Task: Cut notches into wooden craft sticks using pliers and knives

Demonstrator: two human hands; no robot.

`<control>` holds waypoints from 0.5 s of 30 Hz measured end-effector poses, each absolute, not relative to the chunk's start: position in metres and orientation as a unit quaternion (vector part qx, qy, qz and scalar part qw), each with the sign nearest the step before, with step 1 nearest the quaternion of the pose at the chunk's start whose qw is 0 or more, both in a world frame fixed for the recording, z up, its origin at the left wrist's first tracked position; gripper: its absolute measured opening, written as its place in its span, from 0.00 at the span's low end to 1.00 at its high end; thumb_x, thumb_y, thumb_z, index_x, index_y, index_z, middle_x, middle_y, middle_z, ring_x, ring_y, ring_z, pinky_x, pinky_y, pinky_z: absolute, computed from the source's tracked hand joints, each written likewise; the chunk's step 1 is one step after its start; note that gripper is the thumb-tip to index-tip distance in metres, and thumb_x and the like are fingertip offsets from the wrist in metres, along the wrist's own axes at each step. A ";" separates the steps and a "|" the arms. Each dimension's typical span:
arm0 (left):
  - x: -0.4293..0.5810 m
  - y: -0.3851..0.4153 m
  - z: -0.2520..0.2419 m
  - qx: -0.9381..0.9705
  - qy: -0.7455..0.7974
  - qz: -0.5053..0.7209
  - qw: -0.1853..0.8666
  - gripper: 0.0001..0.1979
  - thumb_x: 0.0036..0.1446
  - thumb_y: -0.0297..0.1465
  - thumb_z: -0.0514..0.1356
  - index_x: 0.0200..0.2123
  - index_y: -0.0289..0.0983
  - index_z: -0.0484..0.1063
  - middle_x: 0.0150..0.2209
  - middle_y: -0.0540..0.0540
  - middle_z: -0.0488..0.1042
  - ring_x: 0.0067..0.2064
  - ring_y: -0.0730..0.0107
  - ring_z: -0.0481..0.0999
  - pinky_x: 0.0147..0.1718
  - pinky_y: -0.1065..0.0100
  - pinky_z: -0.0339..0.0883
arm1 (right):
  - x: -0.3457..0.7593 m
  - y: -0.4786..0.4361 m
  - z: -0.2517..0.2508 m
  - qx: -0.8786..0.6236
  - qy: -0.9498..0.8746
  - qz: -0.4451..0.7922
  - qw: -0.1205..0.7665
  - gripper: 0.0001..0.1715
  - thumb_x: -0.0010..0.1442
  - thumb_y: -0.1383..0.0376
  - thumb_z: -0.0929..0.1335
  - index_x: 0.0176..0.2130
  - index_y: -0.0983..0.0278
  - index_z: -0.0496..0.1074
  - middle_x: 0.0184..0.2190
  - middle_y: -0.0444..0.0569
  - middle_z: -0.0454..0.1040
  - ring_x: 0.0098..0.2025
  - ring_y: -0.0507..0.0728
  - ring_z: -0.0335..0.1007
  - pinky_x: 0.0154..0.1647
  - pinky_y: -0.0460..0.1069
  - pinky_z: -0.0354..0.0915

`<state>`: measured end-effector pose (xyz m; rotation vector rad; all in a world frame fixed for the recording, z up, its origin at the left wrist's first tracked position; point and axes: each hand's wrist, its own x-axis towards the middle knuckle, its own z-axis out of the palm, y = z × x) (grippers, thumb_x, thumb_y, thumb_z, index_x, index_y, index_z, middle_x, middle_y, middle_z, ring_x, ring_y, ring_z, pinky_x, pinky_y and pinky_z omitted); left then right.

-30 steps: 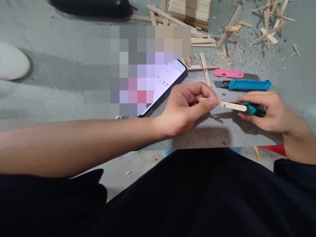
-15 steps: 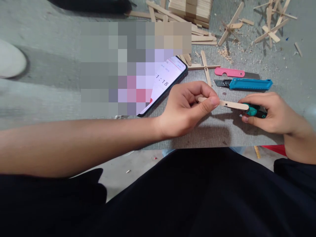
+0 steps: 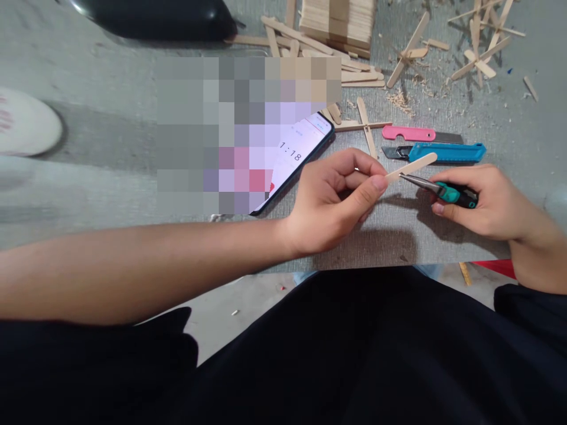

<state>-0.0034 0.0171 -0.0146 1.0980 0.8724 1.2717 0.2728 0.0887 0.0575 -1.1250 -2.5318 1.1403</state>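
Observation:
Between the thumb and fingers of my left hand [image 3: 343, 198] is a flat wooden craft stick [image 3: 416, 167], its free end pointing up and to the right. My right hand [image 3: 481, 200] is closed around needle-nose pliers [image 3: 454, 193] with black and teal handles. The slim metal jaws of the pliers reach left to a small dark notch near the middle of the stick. Whether the jaws bite the wood or only touch it, I cannot tell. Just beyond the hands lie a blue utility knife [image 3: 447, 153] and a pink knife [image 3: 410, 133] with its blade out.
A phone [image 3: 305, 144] showing 1:18 lies left of the knives, partly pixelated. Farther back are a bundle of craft sticks [image 3: 336, 23], loose sticks [image 3: 296, 40], crossed-stick pieces [image 3: 407, 53] and wood shavings [image 3: 398, 103]. A black object [image 3: 163, 18] and a white rounded object [image 3: 26, 124] sit left.
The craft stick has swung from nearly level to tilted up at its right end, which exposes the plier jaws at its notch. Both hands stay nearly in place; the view has shifted slightly.

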 end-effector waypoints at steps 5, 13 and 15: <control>0.000 0.018 -0.012 0.482 0.380 0.561 0.556 0.23 0.69 0.52 0.76 0.36 0.41 0.78 0.17 0.59 0.62 0.16 0.79 0.54 0.15 0.70 0.49 | 0.273 0.089 0.058 -0.366 -0.846 0.380 0.070 0.06 0.70 0.59 0.76 0.43 0.57 0.84 0.30 0.41 0.77 0.29 0.53 0.67 0.31 0.52 0.65; -0.003 0.017 -0.009 0.517 0.411 0.554 0.508 0.23 0.71 0.51 0.75 0.34 0.39 0.78 0.18 0.58 0.61 0.18 0.80 0.52 0.16 0.70 0.47 | 0.276 0.089 0.054 -0.366 -0.854 0.363 0.077 0.03 0.70 0.60 0.77 0.43 0.54 0.86 0.33 0.42 0.83 0.32 0.56 0.74 0.35 0.54 0.68; -0.003 0.016 -0.011 0.518 0.414 0.556 0.502 0.23 0.71 0.50 0.75 0.34 0.39 0.79 0.19 0.57 0.62 0.18 0.80 0.53 0.16 0.70 0.48 | 0.276 0.088 0.054 -0.368 -0.856 0.355 0.079 0.03 0.70 0.60 0.77 0.41 0.54 0.85 0.32 0.42 0.82 0.32 0.57 0.74 0.35 0.54 0.68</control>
